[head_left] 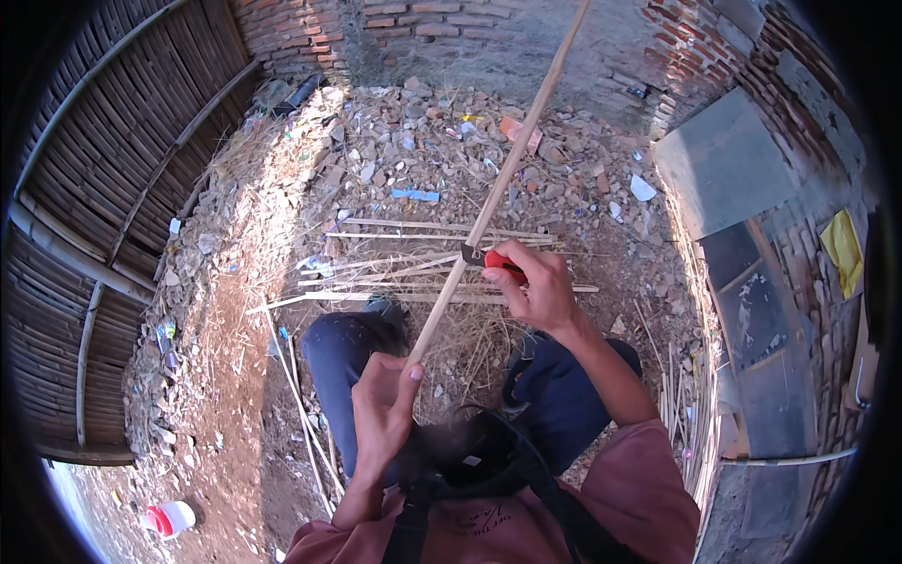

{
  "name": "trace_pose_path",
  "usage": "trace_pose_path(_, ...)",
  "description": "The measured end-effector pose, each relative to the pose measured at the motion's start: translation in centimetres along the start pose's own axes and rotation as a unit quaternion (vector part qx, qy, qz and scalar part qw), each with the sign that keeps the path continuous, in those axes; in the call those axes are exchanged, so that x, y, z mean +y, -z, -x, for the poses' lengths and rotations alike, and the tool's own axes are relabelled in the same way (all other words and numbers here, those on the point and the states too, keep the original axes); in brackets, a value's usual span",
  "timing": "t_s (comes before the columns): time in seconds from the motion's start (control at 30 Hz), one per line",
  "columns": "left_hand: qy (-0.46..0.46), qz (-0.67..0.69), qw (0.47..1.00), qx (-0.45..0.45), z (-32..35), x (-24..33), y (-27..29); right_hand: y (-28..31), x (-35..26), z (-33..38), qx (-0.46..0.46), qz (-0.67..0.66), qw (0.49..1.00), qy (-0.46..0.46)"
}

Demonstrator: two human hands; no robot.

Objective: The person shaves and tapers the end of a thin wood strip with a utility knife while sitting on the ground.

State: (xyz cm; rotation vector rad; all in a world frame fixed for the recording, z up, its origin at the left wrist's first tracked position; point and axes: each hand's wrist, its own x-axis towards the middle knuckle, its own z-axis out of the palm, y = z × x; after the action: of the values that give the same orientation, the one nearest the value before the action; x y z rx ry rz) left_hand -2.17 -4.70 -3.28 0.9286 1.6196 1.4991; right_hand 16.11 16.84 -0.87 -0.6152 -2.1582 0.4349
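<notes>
A long, pale bamboo strip [512,164] slants up and away from me. Its near end is pinched between the thumb and fingers of my left hand [381,409], above my left knee. My right hand [545,291] grips a red-handled knife [505,266] farther up the strip. The knife's short dark blade lies across the strip, against it. Several more split bamboo strips [404,297] lie on the ground beyond my feet, some crossing each other; my right hand and the held strip cover parts of them.
Rubble and litter [413,141] spread toward a brick wall [437,28]. A bamboo-slat wall [103,141] stands at left, grey panels [728,160] lean at right. More strips [305,414] lie by my left leg. A red-and-white container [171,519] sits lower left.
</notes>
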Motion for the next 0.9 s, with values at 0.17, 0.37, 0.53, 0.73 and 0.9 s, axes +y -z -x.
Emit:
trace_pose_path(0.17, -0.005, -0.01, 1.0, 0.0, 1.0, -1.5, 0.5, 1.7, 1.0, -1.4, 0.006, 0.007, 0.998, -0.07)
trace_pose_path(0.37, 0.016, -0.042, 0.999, -0.026, 3.0, -2.8, 1.8, 4.5, 7.1, -3.7, 0.13, -0.004, 0.982, -0.139)
trace_pose_path(0.53, 0.079, -0.028, 0.995, -0.061, 3.2, -2.8, 2.7, 4.3, 9.6, -4.0, 0.121, 0.053, 0.978, -0.159)
trace_pose_path(0.73, 0.072, -0.037, 0.995, -0.062, 3.0, -3.2, 3.5, 3.8, 10.6, -3.7, 0.113, -0.011, 0.979, -0.167)
trace_pose_path(0.9, 0.075, -0.041, 0.994, -0.066, 3.2, -3.1, 3.5, 4.2, 11.0, -3.5, 0.077, -0.02, 0.984, -0.159)
